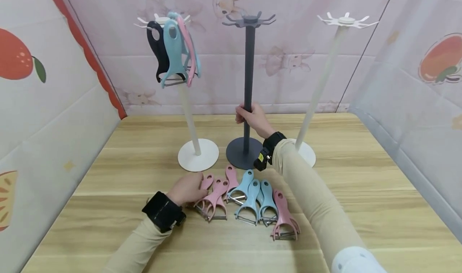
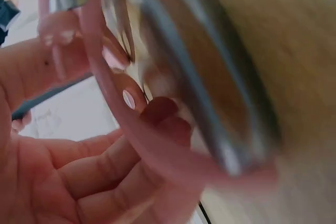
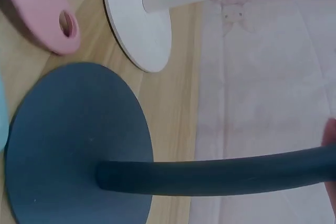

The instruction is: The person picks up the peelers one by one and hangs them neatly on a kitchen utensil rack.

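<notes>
My right hand [image 1: 254,116] grips the dark grey pole of the middle stand [image 1: 249,72], low above its round base. My left hand [image 1: 187,189] is at the left end of a row of peelers, with thumb and curled fingers at a pink peeler [image 1: 207,182]. In the left wrist view that pink peeler [image 2: 123,119] looms close, its metal blade over the table and the fingers [image 2: 105,171] behind its curved frame. Beside it lie more pink peelers [image 1: 219,193], then several light blue peelers [image 1: 252,197]. Another pink pair [image 1: 283,213] lies at the row's right end.
A white stand [image 1: 189,116] at the left carries a black peeler [image 1: 157,48], a light blue peeler [image 1: 174,50] and a pink peeler [image 1: 187,48] on its hooks. Another white stand [image 1: 321,84] rises behind the right forearm, bare-hooked. Printed cloth [image 1: 288,84] walls surround the wooden table [image 1: 126,176].
</notes>
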Tool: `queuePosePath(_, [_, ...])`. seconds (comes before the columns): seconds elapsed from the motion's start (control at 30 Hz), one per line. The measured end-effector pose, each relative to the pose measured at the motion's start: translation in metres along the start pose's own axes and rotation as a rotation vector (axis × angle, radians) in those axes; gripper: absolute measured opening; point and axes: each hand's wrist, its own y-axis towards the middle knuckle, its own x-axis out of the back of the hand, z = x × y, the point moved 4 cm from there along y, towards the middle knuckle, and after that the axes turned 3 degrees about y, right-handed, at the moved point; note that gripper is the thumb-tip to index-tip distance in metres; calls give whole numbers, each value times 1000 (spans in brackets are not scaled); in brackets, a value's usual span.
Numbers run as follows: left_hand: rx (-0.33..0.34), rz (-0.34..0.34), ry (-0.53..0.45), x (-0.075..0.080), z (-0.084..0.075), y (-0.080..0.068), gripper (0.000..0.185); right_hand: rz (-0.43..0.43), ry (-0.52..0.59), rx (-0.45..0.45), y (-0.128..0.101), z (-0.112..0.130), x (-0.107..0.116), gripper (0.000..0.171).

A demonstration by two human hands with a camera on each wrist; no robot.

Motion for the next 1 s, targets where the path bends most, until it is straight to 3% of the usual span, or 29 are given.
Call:
queuePosePath(0.1, [11,-19,37,2,-2,1,17,-10,18,34,-1,-1,-3,27])
queuePosePath(0.2, [7,-56,1,8,-5,0,14,-15,39,69,-4,1,-5,31])
queuePosePath(0.3, [-48,-149,-33,24,-11,0,12,-24,38,94,-8,8,-7,35])
queuePosePath(0.4, [-147,-295,-31,50,-25,1,26,-38,17,111,-13,16,-9,34])
queuePosePath(0.53, [-277,-506,-37,89,-54,6,45,-69,-5,117,-13,17,-8,30])
queuePosePath(0.73, [-505,-813,-105,139,-114,24,41,-99,-8,137,-10,7,-6,28])
queuePosePath(0.87, [-599,-932,-145,165,-149,38,39,-99,18,135,-13,12,-7,28])
queuePosePath(1.0, [-615,-1023,-137,188,-172,50,36,-99,39,115,-12,12,-5,25])
